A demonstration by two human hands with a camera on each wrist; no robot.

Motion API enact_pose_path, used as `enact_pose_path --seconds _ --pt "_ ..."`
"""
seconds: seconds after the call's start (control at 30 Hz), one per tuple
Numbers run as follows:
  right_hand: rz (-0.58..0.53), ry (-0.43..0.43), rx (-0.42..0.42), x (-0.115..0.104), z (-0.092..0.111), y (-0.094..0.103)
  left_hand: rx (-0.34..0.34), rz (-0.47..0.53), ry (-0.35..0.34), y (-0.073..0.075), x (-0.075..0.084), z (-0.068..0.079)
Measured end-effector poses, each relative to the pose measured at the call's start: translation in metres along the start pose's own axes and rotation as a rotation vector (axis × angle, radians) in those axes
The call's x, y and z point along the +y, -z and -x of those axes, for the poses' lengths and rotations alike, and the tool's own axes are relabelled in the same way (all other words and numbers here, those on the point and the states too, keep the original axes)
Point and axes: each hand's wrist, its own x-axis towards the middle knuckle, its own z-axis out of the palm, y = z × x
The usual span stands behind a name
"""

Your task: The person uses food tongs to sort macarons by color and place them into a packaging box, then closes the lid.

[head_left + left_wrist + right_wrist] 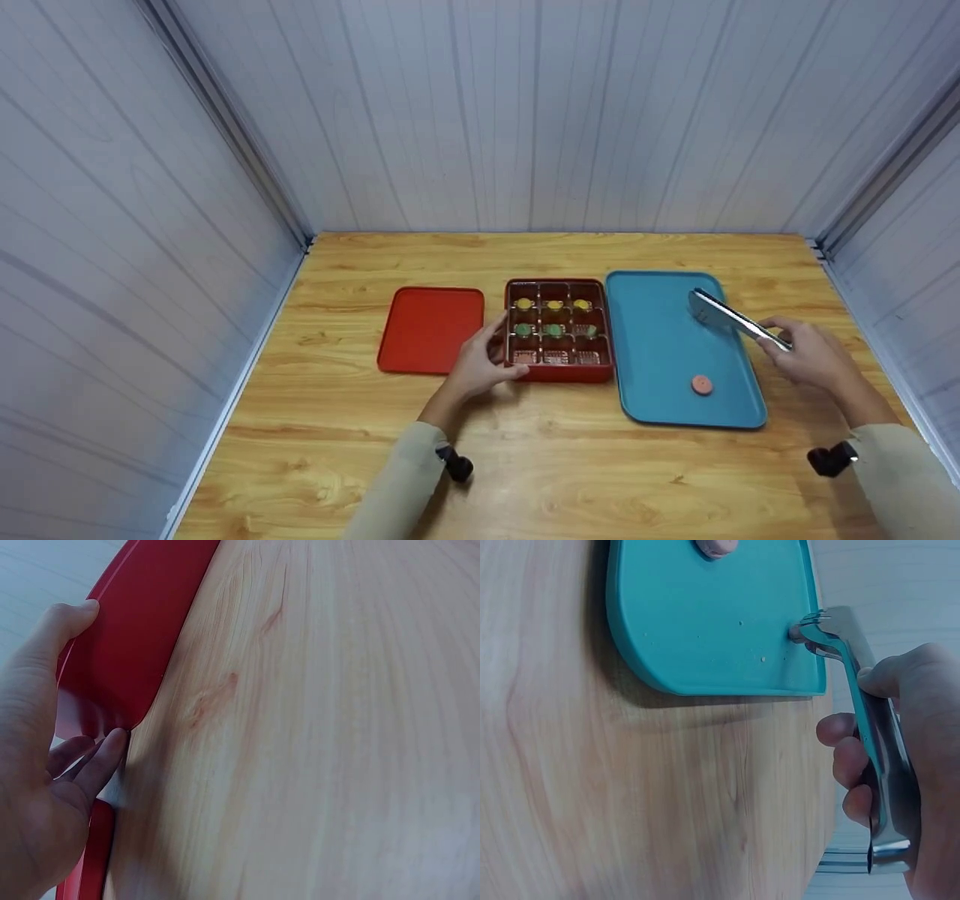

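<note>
My left hand (480, 361) holds the near left corner of a red box (566, 373). Its thumb lies on the front wall and its fingers touch the left side. The box's clear insert is split into compartments: round yellow pieces (554, 305) in the far row, green pieces (523, 330) in the middle row, and something pinkish in the near left compartment. Metal tongs (742, 322) are gripped in my right hand (814, 358). In the right wrist view, their tips meet a small pinkish piece (795, 634) on the blue tray (660, 360). A pink disc (702, 385) lies nearer on that tray.
A flat red lid-like tray (433, 330) lies left of the box. The blue tray sits against the box's right side, with a few crumbs on it. Everything stands on a wooden table (525, 465), with pale panelled walls (525, 112) at the back and sides.
</note>
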Motion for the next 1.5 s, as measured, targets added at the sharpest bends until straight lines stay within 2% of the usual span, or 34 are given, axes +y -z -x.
enact_pose_path --seconds 0.3,0.53,0.7,0.97,1.5 --pt "-0.002 0.014 -0.017 -0.003 -0.001 0.007 0.000 -0.009 -0.003 0.000 0.001 0.000" --pt "0.031 0.097 0.064 -0.009 -0.001 0.011 -0.003 0.026 -0.036 0.000 -0.001 -0.001" --pt "0.037 0.103 0.069 -0.015 -0.003 0.011 -0.007 0.008 -0.038 0.001 -0.002 0.000" --pt "0.002 0.099 0.037 -0.032 -0.005 0.009 -0.002 0.003 -0.023 0.002 -0.002 0.001" --pt "0.001 0.227 0.030 -0.076 -0.008 0.003 -0.001 -0.048 -0.016 0.001 -0.003 0.000"
